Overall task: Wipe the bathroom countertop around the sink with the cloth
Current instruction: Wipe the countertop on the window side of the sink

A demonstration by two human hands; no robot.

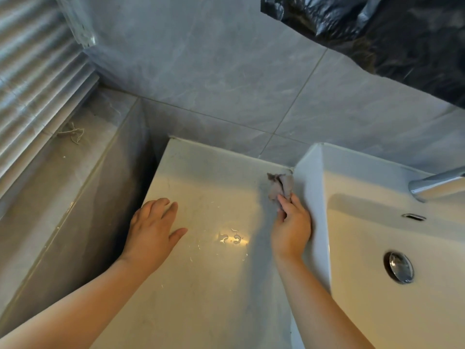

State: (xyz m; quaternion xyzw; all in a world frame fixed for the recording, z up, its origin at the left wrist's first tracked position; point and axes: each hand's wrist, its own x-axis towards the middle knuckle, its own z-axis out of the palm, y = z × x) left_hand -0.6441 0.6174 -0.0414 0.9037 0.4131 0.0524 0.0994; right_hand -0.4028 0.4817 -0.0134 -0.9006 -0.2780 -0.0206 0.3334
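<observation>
Roughly mid-job, by my read: the countertop [201, 285] left of the sink [310, 180] showed a wet sheen and faint streaks, so part of it prob. looked wiped, but beads of water [232, 239] sat near its middle w/ no cloth on them. That patch and the front strip seemed left to do. The counter right of the sink wasn't in view, so can't tell there.

Your left hand [151, 233] rested flat near the counter's left edge, fingers loosely apart, holding nothing. Your right hand [292, 230] lay against the sink's outer wall, fingers curled and clamped on the cloth [280, 185], a crumpled grey-brown wad down at the back corner where sink, counter & wall met.

Surface: pale, glossy, stone-look, catching warm light. Room: grey marbled tile wall [226, 84] behind, slatted blind [32, 84] at left over a tiled ledge [63, 177], black plastic sheet [390, 28] top right, chrome tap [437, 183], drain plug [400, 267], a bit of cord [73, 134] on the ledge
</observation>
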